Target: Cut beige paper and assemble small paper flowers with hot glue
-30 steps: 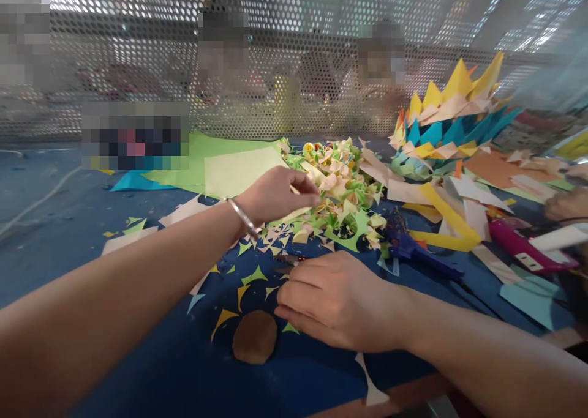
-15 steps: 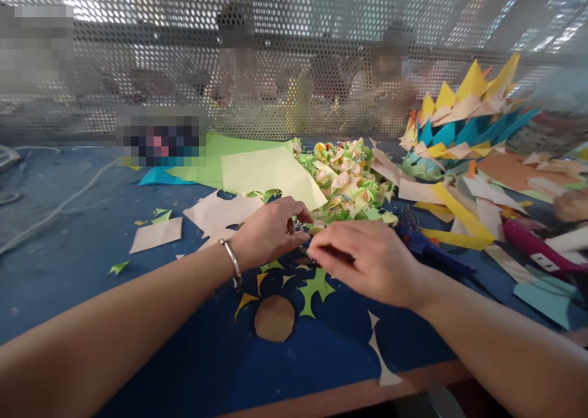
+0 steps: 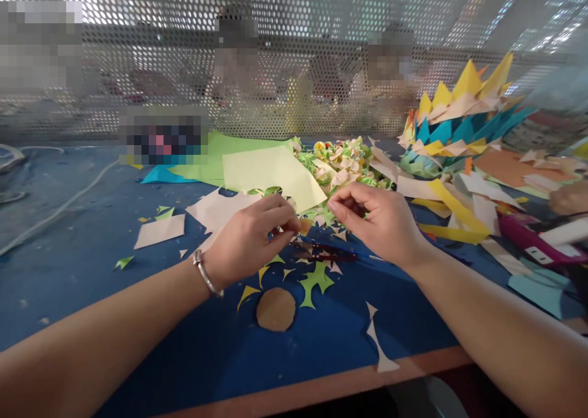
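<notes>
A person sits at a blue worktop strewn with cut paper, seen from their own head looking down. Both bare hands are raised just above the surface, near the middle of the view.

The left hand, with a metal bangle on its wrist, is closed in a pinch: thumb and fingertips grip a small orange-tan paper piece held just above the worktop. The right hand is curled, thumb and forefinger drawn together beside that piece; whether it grips anything of its own cannot be told. The two hands are near each other but not touching.

Directly below them a pair of dark red scissors lies flat on the worktop, untouched. Just in front of it lie a green spiky paper cut-out, a brown paper disc, and small yellow and white triangular scraps.

Behind the hands sit a pale yellow sheet over a green sheet, and a pile of small folded paper flowers. Further right rise a stack of folded paper cones in yellow, blue and cream, and a pink glue gun. A perforated metal screen closes the back.

The work appears to be at the shaping stage of a small paper piece, held between the fingers. The next move would likely call for a fine two-handed pinch and a steady hold so the piece does not crease wrongly.
</notes>
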Available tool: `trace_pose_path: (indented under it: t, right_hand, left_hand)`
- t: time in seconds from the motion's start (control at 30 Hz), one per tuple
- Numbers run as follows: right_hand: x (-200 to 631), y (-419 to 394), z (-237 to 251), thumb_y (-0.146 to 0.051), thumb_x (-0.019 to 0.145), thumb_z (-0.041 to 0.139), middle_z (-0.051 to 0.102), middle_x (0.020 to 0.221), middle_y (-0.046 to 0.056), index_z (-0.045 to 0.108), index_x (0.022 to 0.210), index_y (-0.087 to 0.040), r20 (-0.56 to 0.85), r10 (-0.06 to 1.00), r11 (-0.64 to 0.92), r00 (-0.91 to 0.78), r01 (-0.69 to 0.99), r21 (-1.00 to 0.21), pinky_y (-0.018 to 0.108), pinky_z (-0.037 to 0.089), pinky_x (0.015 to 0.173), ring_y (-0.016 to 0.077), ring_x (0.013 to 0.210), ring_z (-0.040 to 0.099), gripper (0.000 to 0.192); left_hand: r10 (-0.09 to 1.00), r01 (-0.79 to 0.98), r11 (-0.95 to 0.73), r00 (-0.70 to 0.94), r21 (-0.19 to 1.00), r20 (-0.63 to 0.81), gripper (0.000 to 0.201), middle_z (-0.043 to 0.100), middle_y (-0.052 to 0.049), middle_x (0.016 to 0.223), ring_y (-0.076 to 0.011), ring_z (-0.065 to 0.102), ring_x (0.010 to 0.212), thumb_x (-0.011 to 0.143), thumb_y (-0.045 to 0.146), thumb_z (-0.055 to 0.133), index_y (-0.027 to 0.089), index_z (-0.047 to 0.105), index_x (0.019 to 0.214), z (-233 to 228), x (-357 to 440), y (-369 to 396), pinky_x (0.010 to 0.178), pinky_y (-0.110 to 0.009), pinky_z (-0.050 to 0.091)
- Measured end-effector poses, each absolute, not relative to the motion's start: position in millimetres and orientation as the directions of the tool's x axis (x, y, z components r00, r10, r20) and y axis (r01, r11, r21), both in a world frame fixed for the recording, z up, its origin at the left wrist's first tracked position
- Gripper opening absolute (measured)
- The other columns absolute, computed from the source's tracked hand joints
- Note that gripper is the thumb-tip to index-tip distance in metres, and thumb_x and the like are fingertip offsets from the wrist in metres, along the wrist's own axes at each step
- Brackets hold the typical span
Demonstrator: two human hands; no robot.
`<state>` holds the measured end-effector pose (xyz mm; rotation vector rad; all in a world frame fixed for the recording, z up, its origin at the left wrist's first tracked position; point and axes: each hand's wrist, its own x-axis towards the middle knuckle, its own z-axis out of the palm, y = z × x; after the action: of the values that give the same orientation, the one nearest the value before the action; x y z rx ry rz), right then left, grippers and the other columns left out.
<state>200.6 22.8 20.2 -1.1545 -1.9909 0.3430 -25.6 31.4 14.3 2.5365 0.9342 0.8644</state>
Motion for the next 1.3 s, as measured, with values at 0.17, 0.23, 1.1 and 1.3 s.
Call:
trace_pose_path:
  t: [0.17,0.23,1.1,1.3]
  right_hand:
    - [201.6,25.6,12.1,-0.029,0.088,0.058,0.059,0.064,-0.001,0.062,0.079,-0.017,0.414,0.838,0.545,-0.356,0.569,-0.616,0.021,0.04,0.052,0.009,0.055,0.051,0.015]
    - [201.1,26.2,9.4,-0.028,0.088,0.058,0.061,0.067,0.0,0.063,0.08,-0.017,0.352,0.846,0.531,-0.4,0.591,-0.607,0.022,0.04,0.054,0.0098,0.058,0.054,0.015]
    - [186.3,29.9,5.1,-0.037,0.086,0.062,0.065,0.069,0.001,0.067,0.085,-0.017,0.165,0.884,0.456,-0.438,0.727,-0.513,0.025,0.038,0.054,0.0108,0.057,0.054,0.02]
    - [179.7,29.0,2.5,-0.025,0.087,0.061,0.062,0.07,0.001,0.066,0.08,-0.016,0.36,0.779,0.627,-0.514,0.623,-0.467,0.024,0.039,0.057,0.0108,0.061,0.054,0.012]
  left_hand:
    - [0.688,0.561,-0.725,0.615,0.4,0.384,0.024,0.066,-0.009,0.098,-0.0174,0.062,0.084,0.091,0.015,0.045,0.018,0.069,0.092,7.9,-41.4,11.7,0.073,-0.029,0.05]
    - [0.692,0.588,-0.721,0.635,0.367,0.342,0.026,0.066,-0.009,0.099,-0.0181,0.063,0.084,0.091,0.015,0.043,0.018,0.069,0.093,6.6,-46.1,10.7,0.071,-0.03,0.05]
    - [0.837,0.709,-0.546,0.447,0.445,0.315,0.014,0.068,-0.004,0.082,-0.0164,0.062,0.069,0.082,0.023,0.058,0.02,0.069,0.091,12.2,-58.1,10.1,0.061,-0.027,0.046]
    - [0.877,0.534,-0.456,0.404,0.712,0.259,0.029,0.065,-0.008,0.11,-0.0139,0.066,0.076,0.079,0.022,0.064,0.018,0.064,0.108,4.5,-37.7,6.2,0.061,-0.024,0.05]
